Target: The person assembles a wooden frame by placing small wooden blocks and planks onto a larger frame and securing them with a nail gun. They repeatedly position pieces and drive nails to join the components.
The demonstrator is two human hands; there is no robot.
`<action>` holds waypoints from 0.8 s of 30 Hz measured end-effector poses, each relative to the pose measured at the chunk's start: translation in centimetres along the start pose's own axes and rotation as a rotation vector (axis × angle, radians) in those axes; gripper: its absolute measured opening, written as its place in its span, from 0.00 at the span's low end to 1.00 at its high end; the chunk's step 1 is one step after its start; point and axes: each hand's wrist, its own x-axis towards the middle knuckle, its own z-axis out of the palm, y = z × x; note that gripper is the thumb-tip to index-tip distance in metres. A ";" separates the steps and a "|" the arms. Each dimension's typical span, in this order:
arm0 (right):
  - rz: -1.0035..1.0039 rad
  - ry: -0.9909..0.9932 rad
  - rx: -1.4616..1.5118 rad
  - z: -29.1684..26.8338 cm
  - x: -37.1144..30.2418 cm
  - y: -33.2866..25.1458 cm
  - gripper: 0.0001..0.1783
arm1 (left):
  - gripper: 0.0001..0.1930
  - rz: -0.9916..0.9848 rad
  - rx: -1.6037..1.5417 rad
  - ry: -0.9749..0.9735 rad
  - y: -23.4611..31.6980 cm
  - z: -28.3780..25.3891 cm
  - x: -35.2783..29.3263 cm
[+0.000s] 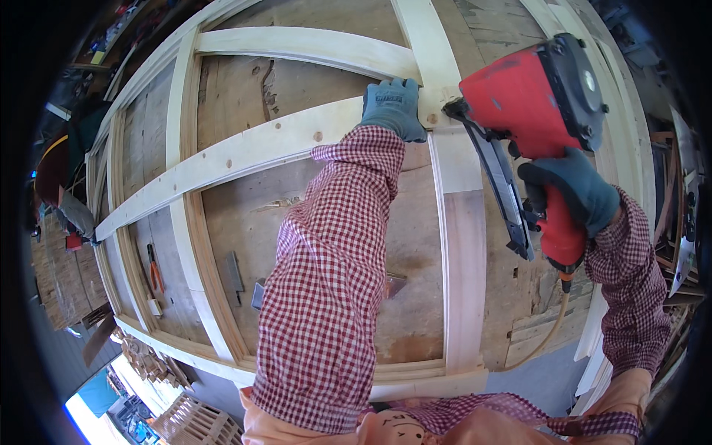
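My right hand, in a blue-grey work glove, is wrapped around the handle of a red nail gun. The gun's nose points left and meets the pale wooden frame at a joint, though whether it is pressed tight I cannot tell. Its long dark magazine slants down toward me. My left hand, gloved alike, grips a long wooden rail just left of the nose. Round brown spots dot this rail. My left forearm, in a red-checked sleeve, covers part of the frame.
An air hose runs from the gun's handle. Orange-handled pliers and a flat metal strip lie on the boards inside the frame. Another person's gloved hand is at the far left. A wooden pallet stands at the lower left.
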 end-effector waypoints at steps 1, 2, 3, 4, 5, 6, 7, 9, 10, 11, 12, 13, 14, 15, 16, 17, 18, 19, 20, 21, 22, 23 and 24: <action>0.010 -0.006 -0.004 -0.1 0.0 0.4 0.09 | 0.42 -0.001 0.007 -0.002 0.0 0.1 -0.1; 0.015 -0.008 -0.010 -0.3 0.0 0.5 0.08 | 0.42 -0.001 0.003 -0.001 0.0 0.0 -0.1; 0.022 0.006 0.047 -0.1 -0.1 0.8 0.08 | 0.42 -0.001 -0.001 0.001 0.1 0.0 -0.1; 0.028 0.020 0.104 0.5 -0.4 1.3 0.08 | 0.42 -0.001 -0.005 0.002 0.1 -0.1 -0.2; 0.032 0.037 0.162 0.9 -0.8 1.9 0.08 | 0.43 -0.002 -0.005 -0.014 0.3 -0.1 0.0; 0.041 0.047 0.154 1.4 -1.3 2.4 0.07 | 0.43 -0.014 -0.005 -0.026 0.2 -0.2 -0.1; 0.037 0.047 0.191 2.1 -2.4 3.1 0.07 | 0.43 -0.026 -0.004 -0.038 0.1 -0.2 -0.2; -0.032 0.035 0.119 3.2 -5.6 4.3 0.05 | 0.45 -0.011 0.041 0.104 0.2 0.2 -0.7; 0.015 0.023 0.096 3.8 -7.6 5.1 0.04 | 0.46 -0.011 0.066 0.174 0.0 0.6 -1.4; 0.069 0.026 0.081 4.1 -9.5 6.0 0.05 | 0.50 -0.037 0.058 0.285 0.5 1.1 -1.9; 0.228 0.032 0.146 4.6 -11.9 7.1 0.04 | 0.51 -0.038 0.064 0.396 0.4 2.3 -2.5; 0.098 -0.017 0.011 4.9 -14.2 9.1 0.04 | 0.52 -0.048 0.066 0.504 0.0 3.8 -3.4; -0.051 -0.067 -0.152 4.8 -16.7 11.5 0.05 | 0.53 -0.065 0.075 0.610 -0.2 4.6 -4.7; -0.206 -0.091 -0.304 4.5 -19.3 14.1 0.06 | 0.55 -0.066 -0.051 0.539 0.1 4.5 -6.9; -0.181 -0.092 -0.296 5.2 -22.2 15.8 0.05 | 0.56 -0.075 -0.106 0.532 0.5 4.5 -9.1; -0.078 -0.071 -0.235 6.1 -24.5 17.4 0.05 | 0.56 -0.090 -0.159 0.523 0.4 5.1 -11.7; 0.074 -0.008 -0.128 7.0 -27.1 18.8 0.04 | 0.56 -0.063 -0.182 0.450 0.2 6.2 -14.4; 0.181 0.061 -0.033 8.0 -28.8 20.2 0.03 | 0.54 -0.093 -0.194 0.395 -0.3 7.4 -17.5; 0.263 0.133 0.047 8.6 -30.6 22.0 0.03 | 0.53 -0.061 -0.208 0.413 -0.7 8.3 -21.2; 0.320 0.190 0.113 9.2 -31.9 23.4 0.03 | 0.52 -0.032 -0.226 0.428 -1.2 8.8 -25.5; 0.355 0.210 0.136 9.5 -32.3 24.5 0.03 | 0.51 -0.070 -0.253 0.427 -2.0 9.4 -30.5; 0.380 0.246 0.173 10.2 -33.0 25.6 0.03 | 0.50 -0.085 -0.279 0.425 -2.5 9.6 -35.1; 0.400 0.299 0.224 11.3 -34.0 26.8 0.04 | 0.49 -0.102 -0.251 0.407 -2.9 10.0 -38.8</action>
